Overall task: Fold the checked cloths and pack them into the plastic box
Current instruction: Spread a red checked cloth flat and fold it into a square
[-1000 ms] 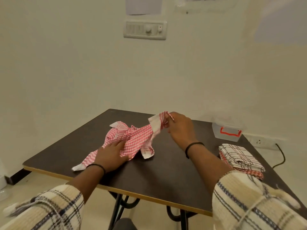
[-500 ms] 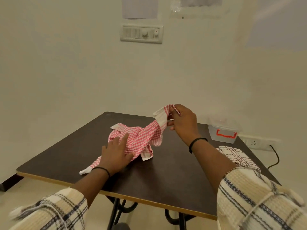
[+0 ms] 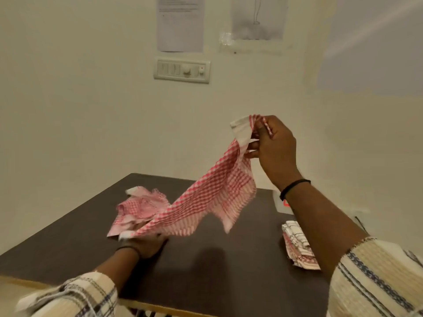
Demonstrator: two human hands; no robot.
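Observation:
A red-and-white checked cloth [image 3: 206, 197] stretches from the table up into the air. My right hand [image 3: 272, 145] pinches its white-edged corner high above the table. My left hand [image 3: 146, 243] grips the cloth's lower end just above the dark table [image 3: 206, 271]. A second crumpled red checked cloth [image 3: 139, 207] lies on the table behind my left hand. A stack of folded checked cloths [image 3: 297, 245] sits at the right. The plastic box [image 3: 282, 205] with a red handle is mostly hidden behind my right forearm.
The wall stands close behind the table, with a switch panel [image 3: 182, 69] and taped papers. A black cable [image 3: 361, 223] runs near the table's right side. The table's front edge [image 3: 146, 305] is light wood.
My right hand has lifted the cloth's corner well above the table, pulling the cloth open. My left hand has slid nearer along the cloth and closed on its lower end.

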